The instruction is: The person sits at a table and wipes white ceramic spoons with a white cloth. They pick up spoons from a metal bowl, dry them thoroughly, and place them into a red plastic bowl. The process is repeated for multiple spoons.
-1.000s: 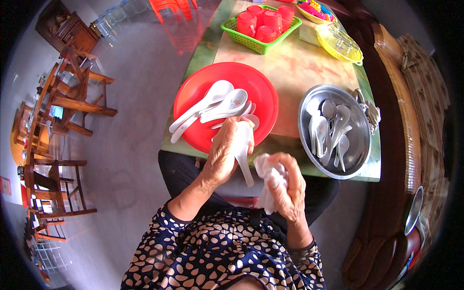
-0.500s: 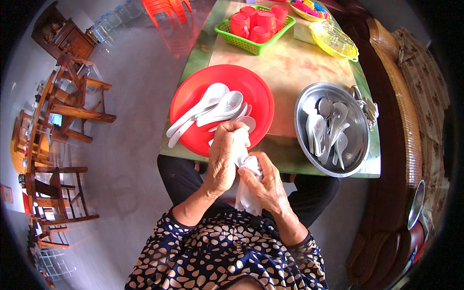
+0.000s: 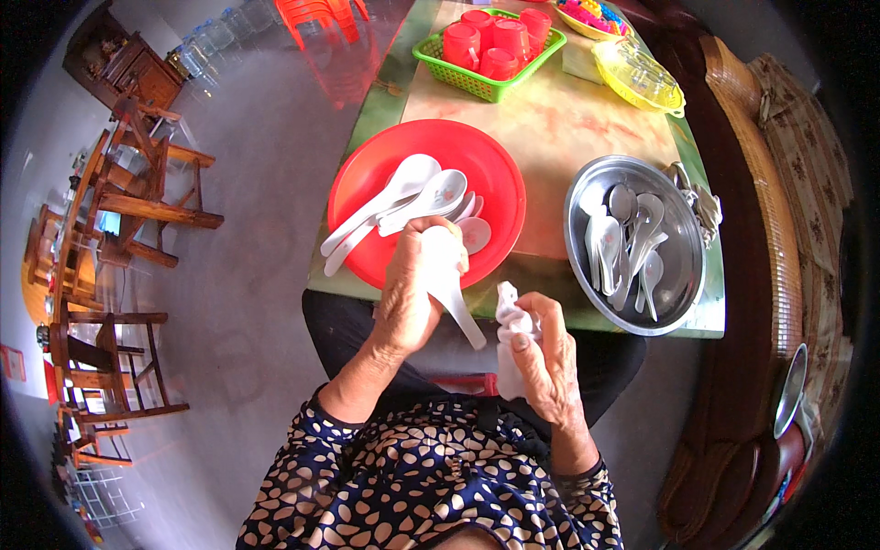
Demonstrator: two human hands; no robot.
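L hand [image 3: 408, 298] is curled round the bowl end of a white spoon [image 3: 448, 280], thumb & fingers closed on it. R hand [image 3: 552, 371] is half closed, w/ a bunched white cloth [image 3: 513, 357] pinched betw. thumb & fingers. Spoon's at the near rim of the red basin [image 3: 495, 165], its handle out past the table [image 3: 541, 220] edge, above the lap; cloth is just beside the handle tip, apart from it.

Main risk: spoon slips & drops, prob. to the floor [image 3: 247, 275], b/c only the bowl end is gripped & it's smooth, maybe damp. A hard tug of cloth on the handle could twist it loose too. Also poss.: handle knocks the basin rim, or L knuckles nudge the other spoons [image 3: 412, 183] there, if the hand dips.

Long axis runs diag.: bowl end fwd & left, handle tip back twd the body & a bit right, approx. twd the cloth. Can't tell if the hollow faces up.
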